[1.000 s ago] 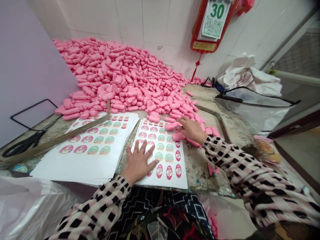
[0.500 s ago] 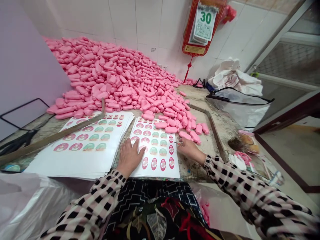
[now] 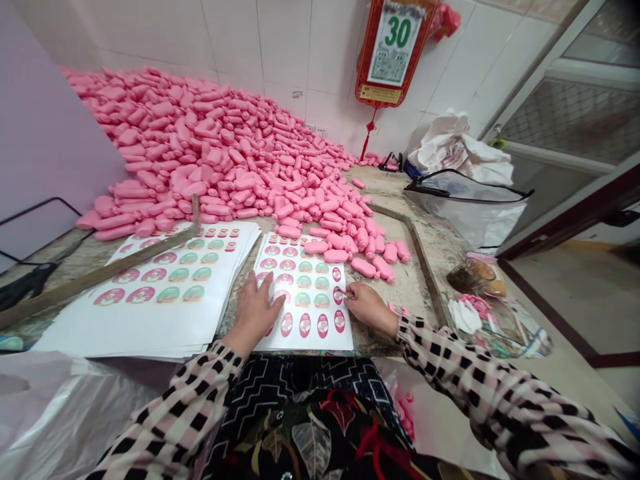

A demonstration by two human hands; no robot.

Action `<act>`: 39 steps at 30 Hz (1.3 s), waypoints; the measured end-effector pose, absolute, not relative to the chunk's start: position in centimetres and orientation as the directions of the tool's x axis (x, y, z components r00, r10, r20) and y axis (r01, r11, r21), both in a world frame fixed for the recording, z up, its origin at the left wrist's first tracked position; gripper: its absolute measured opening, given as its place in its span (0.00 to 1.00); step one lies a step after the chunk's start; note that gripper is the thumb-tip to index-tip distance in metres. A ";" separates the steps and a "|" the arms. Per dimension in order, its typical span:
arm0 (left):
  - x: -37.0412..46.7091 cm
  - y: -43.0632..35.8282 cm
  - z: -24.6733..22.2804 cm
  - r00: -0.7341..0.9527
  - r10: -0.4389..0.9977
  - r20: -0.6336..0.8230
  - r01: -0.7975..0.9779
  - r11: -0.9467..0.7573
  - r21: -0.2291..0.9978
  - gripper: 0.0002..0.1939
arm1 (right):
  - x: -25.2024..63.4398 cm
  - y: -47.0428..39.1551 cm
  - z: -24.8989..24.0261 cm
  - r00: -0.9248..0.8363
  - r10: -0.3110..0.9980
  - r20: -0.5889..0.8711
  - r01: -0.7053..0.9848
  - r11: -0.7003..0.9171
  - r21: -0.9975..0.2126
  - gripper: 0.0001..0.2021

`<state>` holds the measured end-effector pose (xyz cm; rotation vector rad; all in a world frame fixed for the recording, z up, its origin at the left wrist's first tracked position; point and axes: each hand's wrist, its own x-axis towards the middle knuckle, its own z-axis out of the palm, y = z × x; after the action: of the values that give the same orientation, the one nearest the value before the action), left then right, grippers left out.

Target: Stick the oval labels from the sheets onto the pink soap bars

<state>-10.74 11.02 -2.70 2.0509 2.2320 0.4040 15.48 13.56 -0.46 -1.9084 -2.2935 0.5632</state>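
A white sheet of stickers [image 3: 307,340] lies in front of me, printed with rows of pink, green and red oval and dome-shaped labels. My left hand [image 3: 256,310] rests flat on its left side, fingers spread. At the sheet's right edge my right hand [image 3: 369,307] is closed in a pinch on a thin pointed tool [image 3: 347,294], whose kind I cannot make out. The tool's tip is beside an oval red sticker [image 3: 338,296] in the right column. Several small pink sausage-shaped pieces [image 3: 337,256] lie over the sheet's upper right corner.
A large heap of the pink pieces [image 3: 200,140] covers the back of the table. On the left, a wooden stick [image 3: 100,277] lies across a stack of sticker sheets [image 3: 125,327]. A clear zip bag [image 3: 460,207] and a wooden strip [image 3: 425,260] are at the right.
My right hand has moved down and left, bringing the tool's tip from beside the sheet onto its right column. My left hand stays on the sheet. The whole view has shifted slightly.
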 end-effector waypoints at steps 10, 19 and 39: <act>-6.1 7.6 -1.8 0.285 0.947 0.149 0.932 -0.310 0.188 0.26 | 14.2 20.0 3.1 -0.354 0.935 -0.017 0.935 0.354 0.034 0.15; -5.7 6.9 -2.9 0.345 0.935 0.086 0.898 -0.355 0.258 0.30 | 13.4 22.2 2.9 -0.368 0.927 0.068 0.870 0.369 -0.328 0.14; -6.3 7.1 2.9 0.138 0.937 -0.320 -0.265 0.347 0.900 0.14 | 10.9 10.9 4.1 -0.547 0.750 -0.372 0.202 -0.313 -0.928 0.16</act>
<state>-6.28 7.11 2.92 0.7937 1.0771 1.0163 10.92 10.86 4.15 -1.2073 -1.5408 1.9168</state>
